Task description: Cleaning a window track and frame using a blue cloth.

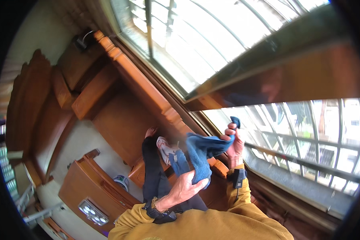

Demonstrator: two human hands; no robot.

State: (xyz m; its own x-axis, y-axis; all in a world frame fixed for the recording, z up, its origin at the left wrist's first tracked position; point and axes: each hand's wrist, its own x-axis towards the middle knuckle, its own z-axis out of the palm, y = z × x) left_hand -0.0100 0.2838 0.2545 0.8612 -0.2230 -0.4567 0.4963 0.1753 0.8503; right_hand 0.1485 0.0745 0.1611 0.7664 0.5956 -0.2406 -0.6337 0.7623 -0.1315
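A blue terry cloth [202, 154] is stretched between my two hands in front of my chest. My left hand [184, 187] grips its lower end, thumb on top. My right hand [235, 147], raised beside the window opening, closes on the other end, and a bunched corner sticks out above the fingers. Beyond my left hand lie a lighter blue cloth [180, 162] and a white cloth with reddish marks [165, 148], partly hidden by the held cloth. A glass window sash [273, 90] with a dark frame stands at an angle on my right.
Metal security bars [297, 144] span the window. A carved wooden rail [141, 93] runs along the wall beside a wooden seat [123, 114]. My bare foot [151, 131] rests there. On the left, a wooden table [87, 180] bears a tray [93, 211] with several small white cups.
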